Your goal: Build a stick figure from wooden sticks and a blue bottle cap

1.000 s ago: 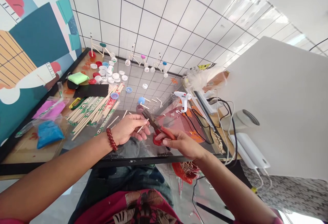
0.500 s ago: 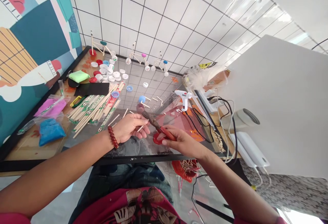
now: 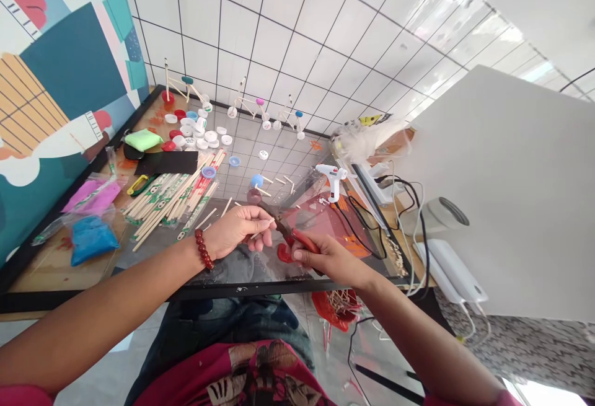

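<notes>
My left hand (image 3: 246, 226), with a red bead bracelet at the wrist, pinches a short piece of wooden stick (image 3: 266, 225) between thumb and fingers. Wrapped around the red handles of a pair of pliers (image 3: 305, 240) is my right hand (image 3: 331, 258). The dark jaws point left and lie right beside the stick's end; whether they touch it I cannot tell. Just beyond the hands, a blue ball (image 3: 257, 180) with short sticks in it sits on the glass tabletop. Cut stick pieces (image 3: 226, 207) lie near my left hand.
A pile of chopsticks (image 3: 171, 201) lies left, with bottle caps (image 3: 211, 136) behind it. Stick-and-cap models (image 3: 260, 102) stand along the back edge. A white glue gun (image 3: 333, 180) and its cable are at right. Bags of blue clay (image 3: 93, 240) and pink clay rest far left.
The stick piece in my left hand has turned, its end now toward the pliers. The pliers have shifted slightly right and tilted. Both hands remain in nearly the same place.
</notes>
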{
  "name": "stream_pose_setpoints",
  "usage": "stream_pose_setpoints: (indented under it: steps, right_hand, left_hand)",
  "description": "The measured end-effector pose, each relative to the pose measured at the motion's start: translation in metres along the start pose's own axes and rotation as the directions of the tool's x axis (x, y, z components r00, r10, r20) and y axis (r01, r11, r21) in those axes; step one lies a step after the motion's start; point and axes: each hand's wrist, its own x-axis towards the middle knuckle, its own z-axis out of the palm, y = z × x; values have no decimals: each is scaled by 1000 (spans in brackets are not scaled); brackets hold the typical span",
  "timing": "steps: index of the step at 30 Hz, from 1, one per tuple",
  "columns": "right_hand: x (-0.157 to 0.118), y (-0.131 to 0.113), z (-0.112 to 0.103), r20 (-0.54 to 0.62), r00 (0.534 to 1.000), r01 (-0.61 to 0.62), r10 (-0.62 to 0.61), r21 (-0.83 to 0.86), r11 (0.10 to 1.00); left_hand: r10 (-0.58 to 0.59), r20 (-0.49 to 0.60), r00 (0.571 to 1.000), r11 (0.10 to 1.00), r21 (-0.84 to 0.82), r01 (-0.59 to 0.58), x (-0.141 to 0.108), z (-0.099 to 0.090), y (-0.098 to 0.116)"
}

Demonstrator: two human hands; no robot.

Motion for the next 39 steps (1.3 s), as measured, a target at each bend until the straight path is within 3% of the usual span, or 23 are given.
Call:
stream_pose_setpoints:
  steps: [2, 4, 7, 12, 15, 18, 22, 26, 30, 36, 39]
  right_hand:
    - [-2, 5, 2, -35, 999, -9, 9, -9, 1000]
    - [-3, 13, 1, -170, 985, 11, -34, -133, 991]
    - [-4, 33, -4, -362, 929, -44, -76, -314, 948]
    - [-10, 71, -16, -583, 804, -212, -121, -470, 857]
    - [-14, 85, -20, -661, 741, -325, -120, -508, 798]
    - [-16, 89, -21, -696, 711, -403, -101, -521, 753]
    - [-18, 88, -23, -695, 715, -453, -74, -542, 707]
    - [-18, 88, -22, -667, 737, -424, -112, -585, 692]
    - [-16, 91, -21, -653, 744, -405, -142, -610, 681]
    - [-14, 93, -19, -664, 737, -430, -124, -602, 673]
    - [-14, 90, -16, -641, 759, -439, -114, -633, 638]
  left_hand:
    - [48, 58, 997, 999, -10, -48, -1, 0, -1]
    - [72, 63, 995, 997, -31, -70, -1, 0, -3]
    - [78, 28, 997, 996, -49, -76, 0, -1, -4]
    - [67, -32, 997, 997, -48, -68, 0, 0, -4]
    - [70, -68, 995, 996, -42, -73, 1, 1, -3]
    - [70, -87, 994, 997, -38, -74, 1, 1, -3]
    - [82, -118, 990, 995, -38, -87, 1, 1, -1]
    - [107, -137, 985, 994, -18, -111, 0, 2, 1]
    - [223, -147, 964, 969, 142, -202, 0, 4, 0]
    - [518, -115, 848, 756, 525, -391, -1, 7, -5]
    - [574, -78, 815, 675, 609, -417, -2, 7, -5]
